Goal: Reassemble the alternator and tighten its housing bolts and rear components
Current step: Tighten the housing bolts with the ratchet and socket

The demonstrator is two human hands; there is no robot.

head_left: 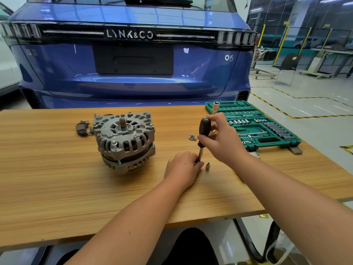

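The alternator (124, 140) sat toward the middle of the worktop (57, 188), nearer its far edge than its near one, rear end up with the shaft stub pointing at the ceiling. With its cast metal housing and copper windings showing through the slots, it looked heavy and rigid, unlikely to slide under light torque; the ribbed outer rim seemed the safest place to steady it, away from the shaft and studs.

The driver (203, 133) stood almost upright to the right of the alternator, its black handle up and its metal shank pointing down at the worktop. The handle probably gave a sure, non-slip hold. The right hand (219, 138) wrapped the handle, its fingers curled round the top and side. The left hand (183, 167) rested on the worktop, its fingers closed round the lower end of the shank; whether a socket was there was hidden. A small loose socket (207, 166) stood just beside that hand, light and easily knocked over. Both forearms reached forward over the near edge.

A few screws (192, 138) lay behind the driver, a dark rear part (82, 128) left of the alternator, and the green socket case (254, 125) lay open at the far right corner.
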